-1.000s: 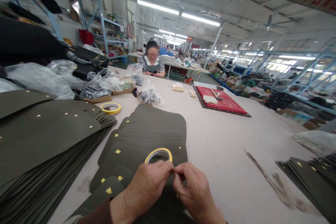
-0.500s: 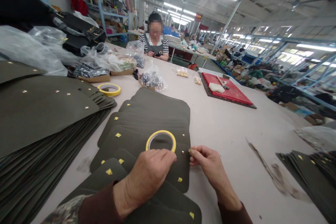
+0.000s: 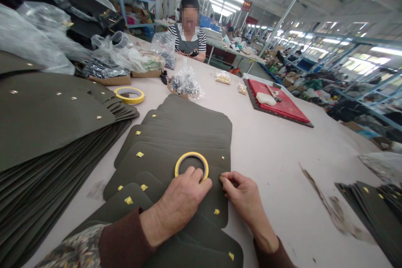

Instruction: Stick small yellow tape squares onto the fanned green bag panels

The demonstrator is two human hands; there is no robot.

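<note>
My left hand [image 3: 182,201] is closed around the near side of a roll of yellow tape [image 3: 191,155], held above the fanned-out dark olive panels [image 3: 169,161]. My right hand [image 3: 241,192] is at the panels' right edge, thumb and forefinger pinched together over one gold stud. Whether a bit of tape is in that pinch is hidden. Another gold stud [image 3: 222,158] shows just above the fingertips. Small yellow tape pieces [image 3: 140,154] stick to several panels, along the left side and near the lower right corners.
A second tape roll [image 3: 129,95] lies by a tall stack of olive pieces with metal studs [image 3: 47,121]. Bags of dark parts [image 3: 186,83] and gold parts [image 3: 222,77] stand farther back. A red board [image 3: 279,102] holds a hammer. A person [image 3: 188,37] sits opposite.
My right hand has moved slightly left, onto the panel's edge, and its fingertips now cover the lower stud. The left hand's fingers have curled into the tape ring. The camera view has shifted a little.
</note>
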